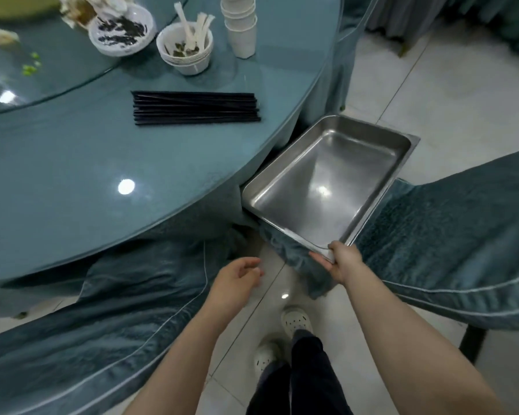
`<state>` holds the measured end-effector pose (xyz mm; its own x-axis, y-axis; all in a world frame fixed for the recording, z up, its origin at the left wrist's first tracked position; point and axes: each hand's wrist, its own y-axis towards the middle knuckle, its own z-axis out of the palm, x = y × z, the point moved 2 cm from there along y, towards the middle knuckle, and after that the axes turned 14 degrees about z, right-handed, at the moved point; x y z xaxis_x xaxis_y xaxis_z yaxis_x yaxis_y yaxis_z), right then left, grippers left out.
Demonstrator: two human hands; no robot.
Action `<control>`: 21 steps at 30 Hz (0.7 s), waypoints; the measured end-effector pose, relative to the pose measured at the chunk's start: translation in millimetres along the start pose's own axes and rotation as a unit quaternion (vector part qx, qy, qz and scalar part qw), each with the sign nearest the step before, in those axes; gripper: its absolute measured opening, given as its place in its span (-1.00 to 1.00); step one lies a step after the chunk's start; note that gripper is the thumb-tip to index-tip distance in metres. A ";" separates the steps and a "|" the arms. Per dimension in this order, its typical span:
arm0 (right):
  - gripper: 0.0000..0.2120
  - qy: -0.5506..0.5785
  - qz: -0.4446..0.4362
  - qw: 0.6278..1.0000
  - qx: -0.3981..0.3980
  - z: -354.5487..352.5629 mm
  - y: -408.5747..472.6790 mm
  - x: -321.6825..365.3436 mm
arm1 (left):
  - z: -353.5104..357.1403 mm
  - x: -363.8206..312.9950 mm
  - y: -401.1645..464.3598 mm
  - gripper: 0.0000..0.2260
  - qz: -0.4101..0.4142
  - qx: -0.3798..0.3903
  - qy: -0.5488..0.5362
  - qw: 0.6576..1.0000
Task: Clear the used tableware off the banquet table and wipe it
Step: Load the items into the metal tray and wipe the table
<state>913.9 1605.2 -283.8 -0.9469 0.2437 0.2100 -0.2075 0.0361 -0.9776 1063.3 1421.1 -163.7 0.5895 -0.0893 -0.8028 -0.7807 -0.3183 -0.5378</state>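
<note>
**A:** Look at our right hand [343, 263] first. What are the fingers doing?

**B:** The thumb sits on top of the near corner of the metal tray [327, 178]. The fingers [321, 259] go under the rim. So we are pinching that corner.

**A:** And our left hand [237, 277]?

**B:** It holds nothing. The fingers are loose and a bit curled, and it hangs over the floor, just left of the tray.

**A:** Where does the tray sit?

**B:** On a chair with a blue cover [447, 229], right beside the edge of the table [72, 175]. The tray has nothing in it.

**A:** So which step is this?

**B:** We think we are getting the tray ready. The used things are not cleared yet. The black chopsticks [195, 107] lie in a bunch on the table. Behind them are the stacked bowls with spoons [188, 49], the stacked cups [240, 25] and a plate with scraps [122, 31].

**A:** What comes next?

**B:** Probably we set the tray steady, then reach with the free hand for the chopsticks, the nearest thing. Wiping comes last.
</note>
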 end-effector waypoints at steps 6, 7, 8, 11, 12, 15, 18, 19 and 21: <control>-0.82 0.002 -0.040 0.999 -0.005 -13.5 -58.2 -12.0 | -7.5 0.5 -11.0 -0.66 0.035 0.001 -0.001 0.999; -0.85 0.010 -0.047 0.999 0.003 -16.4 -69.6 -14.7 | -6.0 -0.5 -10.4 -0.63 0.033 -0.003 -0.014 0.999; -0.83 0.017 -0.053 0.998 0.010 -18.9 -80.7 -17.5 | -3.7 -1.9 -9.3 -0.59 0.024 -0.007 -0.039 0.999; -0.71 0.027 -0.070 0.997 0.026 -22.6 -118.0 -28.9 | 5.7 -6.3 -7.9 -0.47 -0.021 -0.002 -0.132 0.991; -0.69 0.027 -0.075 0.996 0.030 -23.9 -130.6 -33.5 | 9.3 -8.6 -8.1 -0.42 -0.033 0.006 -0.153 0.988; -0.67 0.041 -0.092 0.994 0.033 -29.7 -168.6 -44.6 | 23.1 -21.7 -8.0 -0.31 -0.041 0.037 -0.223 0.973; -0.76 0.050 -0.112 0.992 0.026 -37.6 -198.4 -52.6 | 33.9 -38.8 -7.4 -0.45 -0.021 0.039 -0.270 0.962; -0.79 0.050 -0.123 0.991 0.025 -40.8 -206.8 -55.1 | 37.1 -43.1 -8.0 -0.48 -0.021 0.029 -0.283 0.958; -0.78 0.049 -0.145 0.988 0.026 -48.5 -220.3 -58.2 | 43.7 -49.5 -11.7 -0.51 -0.034 0.008 -0.300 0.953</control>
<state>1026.6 1630.1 -81.5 -0.8185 0.3227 0.4753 -0.4803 0.0695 -0.8743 1034.1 1470.5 -128.9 0.4175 0.4889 -0.7659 -0.7511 -0.2887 -0.5937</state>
